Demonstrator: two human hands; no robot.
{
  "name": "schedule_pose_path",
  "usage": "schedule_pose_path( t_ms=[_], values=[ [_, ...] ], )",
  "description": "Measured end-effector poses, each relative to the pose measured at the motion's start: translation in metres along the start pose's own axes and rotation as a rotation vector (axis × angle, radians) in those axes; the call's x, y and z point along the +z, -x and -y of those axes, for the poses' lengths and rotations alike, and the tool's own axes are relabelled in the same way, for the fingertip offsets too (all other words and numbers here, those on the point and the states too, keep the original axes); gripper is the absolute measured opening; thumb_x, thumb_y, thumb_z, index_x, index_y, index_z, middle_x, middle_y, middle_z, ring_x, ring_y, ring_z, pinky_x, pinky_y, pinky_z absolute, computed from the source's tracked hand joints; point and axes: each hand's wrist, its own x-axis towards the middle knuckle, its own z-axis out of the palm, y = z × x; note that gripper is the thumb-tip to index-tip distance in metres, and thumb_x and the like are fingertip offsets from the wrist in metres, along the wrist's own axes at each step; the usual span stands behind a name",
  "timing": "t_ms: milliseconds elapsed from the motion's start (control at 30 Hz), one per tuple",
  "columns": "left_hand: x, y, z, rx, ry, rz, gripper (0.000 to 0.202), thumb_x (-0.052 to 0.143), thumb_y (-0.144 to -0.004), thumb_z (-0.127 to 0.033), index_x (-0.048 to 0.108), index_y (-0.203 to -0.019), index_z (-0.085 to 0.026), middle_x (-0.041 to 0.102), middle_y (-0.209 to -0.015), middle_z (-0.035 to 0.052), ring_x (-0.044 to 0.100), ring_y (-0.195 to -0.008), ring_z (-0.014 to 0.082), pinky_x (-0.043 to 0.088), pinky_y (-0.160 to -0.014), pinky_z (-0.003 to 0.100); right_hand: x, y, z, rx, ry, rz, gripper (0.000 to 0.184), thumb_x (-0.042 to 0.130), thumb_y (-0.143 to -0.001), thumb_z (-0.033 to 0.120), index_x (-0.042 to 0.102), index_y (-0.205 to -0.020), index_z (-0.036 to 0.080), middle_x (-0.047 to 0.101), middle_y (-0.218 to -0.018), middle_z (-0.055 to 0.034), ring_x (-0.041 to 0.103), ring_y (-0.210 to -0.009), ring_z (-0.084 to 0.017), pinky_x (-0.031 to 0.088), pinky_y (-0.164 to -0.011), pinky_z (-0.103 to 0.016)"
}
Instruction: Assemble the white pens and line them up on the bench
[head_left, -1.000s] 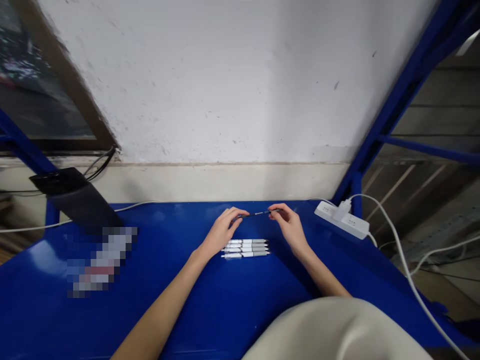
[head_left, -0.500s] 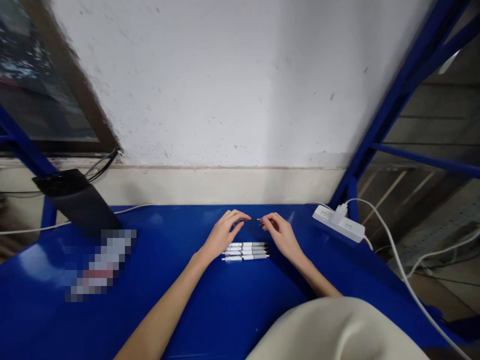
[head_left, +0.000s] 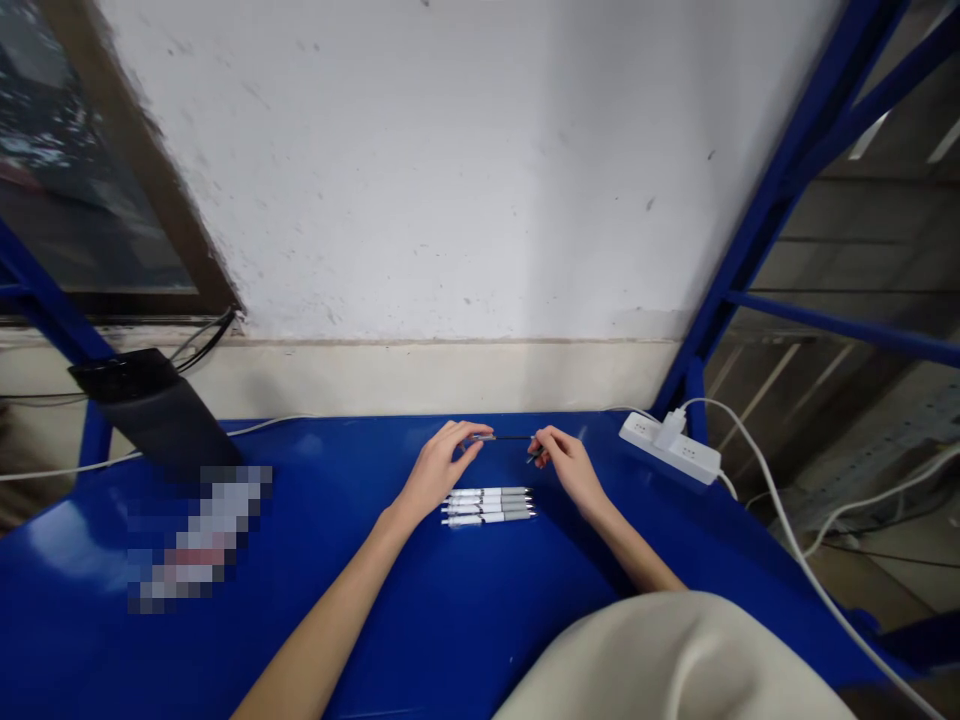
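Above the blue table (head_left: 450, 620), my left hand (head_left: 439, 465) and my right hand (head_left: 568, 465) pinch the two ends of a thin dark pen refill (head_left: 510, 438) held level between them. The fingers of both hands are closed on it. Just below the hands, a row of several white pens (head_left: 487, 506) lies side by side on the table, tips pointing right.
A white power strip (head_left: 667, 449) with a plugged-in charger and white cables sits at the back right. A black device (head_left: 154, 410) leans at the back left, and a blurred-out object (head_left: 199, 535) lies on the left. The blue rack frame (head_left: 757, 220) rises on the right.
My hands drew closer together and then spread a little; less of the refill shows between them than one second ago. The view shifted slightly.
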Motion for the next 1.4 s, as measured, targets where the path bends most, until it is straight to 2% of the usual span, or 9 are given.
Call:
schedule_pose_path(
  t_ms=[200,367,467,600,800,900,1000,1133,1400],
  values=[
    [-0.002,0.002,0.005,-0.066,0.019,-0.016,0.026,0.053,-0.108,-0.033,0.071,-0.126,-0.030,0.075,-0.122,0.0031,0.069,-0.110,0.0213,0.054,-0.086,0.031,-0.007,-0.002,-0.003,-0.068,0.081,-0.088,0.044,0.059,-0.096,0.060,0.065,-0.077,0.020,0.068,-0.075,-0.0029,0.061,-0.064,-0.018,0.048,-0.068,-0.031],
    [-0.001,0.002,0.008,-0.152,-0.014,-0.052,0.029,0.053,-0.107,-0.037,0.072,-0.127,-0.029,0.079,-0.113,0.0036,0.071,-0.093,0.0202,0.051,-0.073,0.028,-0.009,-0.001,-0.002,-0.129,0.108,-0.101,0.037,0.060,-0.097,0.055,0.066,-0.085,0.021,0.069,-0.083,-0.0034,0.065,-0.073,-0.020,0.050,-0.073,-0.031],
    [-0.002,0.002,0.009,-0.156,-0.057,-0.072,0.028,0.054,-0.105,-0.031,0.074,-0.125,-0.028,0.079,-0.109,0.0028,0.068,-0.084,0.0182,0.050,-0.073,0.028,-0.010,-0.001,-0.002,-0.142,0.114,-0.135,0.036,0.060,-0.097,0.055,0.066,-0.089,0.021,0.070,-0.088,-0.0047,0.066,-0.075,-0.021,0.051,-0.075,-0.032],
    [-0.001,0.002,0.010,-0.137,-0.113,-0.009,0.037,0.056,-0.097,-0.014,0.075,-0.124,-0.030,0.079,-0.109,0.0003,0.061,-0.075,0.0155,0.049,-0.074,0.028,-0.009,-0.002,-0.002,-0.160,0.113,-0.144,0.033,0.062,-0.096,0.054,0.068,-0.097,0.021,0.072,-0.090,-0.0055,0.069,-0.080,-0.023,0.053,-0.079,-0.034],
    [0.001,0.003,0.011,-0.142,-0.084,0.048,0.035,0.056,-0.098,-0.015,0.073,-0.125,-0.030,0.079,-0.111,0.0013,0.066,-0.078,0.0163,0.050,-0.073,0.028,-0.004,0.000,0.001,-0.198,0.118,-0.123,0.031,0.066,-0.095,0.050,0.070,-0.104,0.021,0.074,-0.096,-0.0074,0.072,-0.082,-0.024,0.055,-0.081,-0.036],
    [0.001,0.003,0.012,-0.155,0.001,0.065,0.027,0.055,-0.102,-0.022,0.071,-0.124,-0.027,0.078,-0.117,0.0031,0.072,-0.093,0.0190,0.052,-0.075,0.028,-0.004,0.001,0.003,-0.215,0.131,-0.124,0.029,0.066,-0.095,0.048,0.071,-0.104,0.021,0.074,-0.095,-0.0077,0.071,-0.082,-0.023,0.056,-0.080,-0.036],
    [0.002,0.004,0.015,-0.157,0.074,0.067,0.026,0.051,-0.107,-0.030,0.068,-0.127,-0.027,0.077,-0.119,0.0043,0.072,-0.108,0.0210,0.054,-0.086,0.030,-0.005,0.001,0.005,-0.223,0.147,-0.128,0.028,0.065,-0.096,0.046,0.071,-0.103,0.020,0.074,-0.095,-0.0079,0.071,-0.081,-0.023,0.055,-0.080,-0.036],
    [0.002,0.005,0.015,-0.128,0.033,0.079,0.030,0.047,-0.109,-0.036,0.069,-0.129,-0.028,0.075,-0.113,0.0048,0.071,-0.103,0.0216,0.053,-0.091,0.033,-0.006,0.001,0.005,-0.218,0.152,-0.132,0.028,0.065,-0.096,0.046,0.071,-0.104,0.020,0.075,-0.095,-0.0082,0.071,-0.081,-0.023,0.055,-0.079,-0.036],
    [0.001,0.005,0.009,-0.110,-0.047,0.110,0.031,0.047,-0.110,-0.034,0.071,-0.128,-0.029,0.072,-0.107,0.0042,0.067,-0.099,0.0213,0.050,-0.091,0.034,-0.006,0.001,0.004,-0.210,0.168,-0.130,0.027,0.064,-0.096,0.046,0.071,-0.103,0.021,0.076,-0.097,-0.0081,0.071,-0.081,-0.023,0.055,-0.080,-0.037]
  ],
)
